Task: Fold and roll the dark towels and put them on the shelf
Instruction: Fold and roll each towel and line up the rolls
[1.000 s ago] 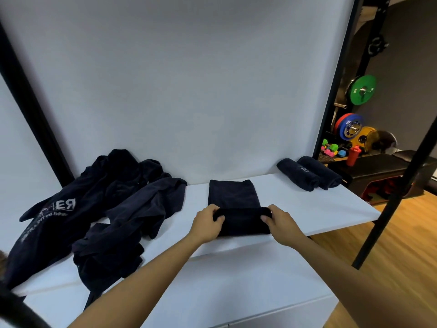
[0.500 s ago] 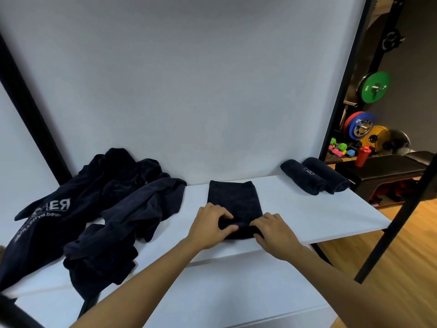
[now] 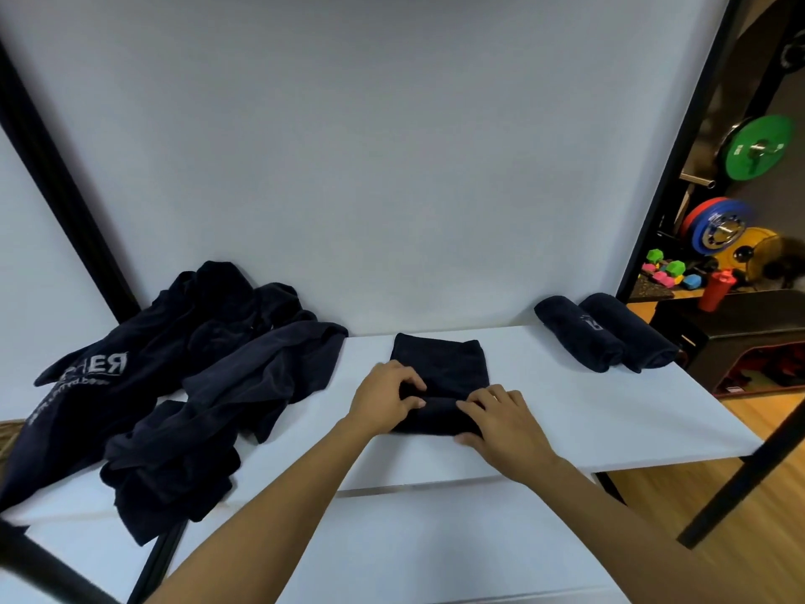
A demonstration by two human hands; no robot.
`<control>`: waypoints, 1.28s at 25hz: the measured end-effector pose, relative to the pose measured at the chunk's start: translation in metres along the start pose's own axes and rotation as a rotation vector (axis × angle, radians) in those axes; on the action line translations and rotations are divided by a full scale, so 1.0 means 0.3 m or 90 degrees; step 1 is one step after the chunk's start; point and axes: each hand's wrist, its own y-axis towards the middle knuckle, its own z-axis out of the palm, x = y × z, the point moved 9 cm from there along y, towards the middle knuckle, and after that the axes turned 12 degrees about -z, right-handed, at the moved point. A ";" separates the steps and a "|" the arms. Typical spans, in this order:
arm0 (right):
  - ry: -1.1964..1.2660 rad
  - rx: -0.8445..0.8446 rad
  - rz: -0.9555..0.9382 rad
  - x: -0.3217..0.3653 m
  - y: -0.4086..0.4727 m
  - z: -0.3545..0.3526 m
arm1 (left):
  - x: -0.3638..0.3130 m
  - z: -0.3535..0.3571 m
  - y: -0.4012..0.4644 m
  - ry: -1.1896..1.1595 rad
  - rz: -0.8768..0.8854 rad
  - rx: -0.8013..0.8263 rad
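Both hands, left hand [image 3: 385, 401] and right hand [image 3: 501, 422], curl fingers around the near rolled end of the folded towel [image 3: 440, 368] mid-shelf [image 3: 588, 411]. Mirrored white lettering marks the left towel pile [image 3: 165, 385]; 2 rolled towels [image 3: 605, 337] lie far right.

One head-worn wide-angle view looks forward and down from close above the white shelf [image 3: 588, 411], facing the white back panel [image 3: 392, 167]; both forearms enter from the bottom edge, and the right margin, seemingly gym gear, bends with distortion
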 end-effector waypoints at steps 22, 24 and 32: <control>0.253 0.175 0.028 -0.282 0.243 0.155 | -0.065 0.075 0.140 0.252 0.070 -0.015; 0.149 0.090 0.005 -0.279 0.266 0.120 | -0.068 0.086 0.193 0.256 0.053 0.036; 0.133 0.108 0.044 -0.320 0.354 0.171 | -0.024 0.055 0.435 0.091 0.024 0.052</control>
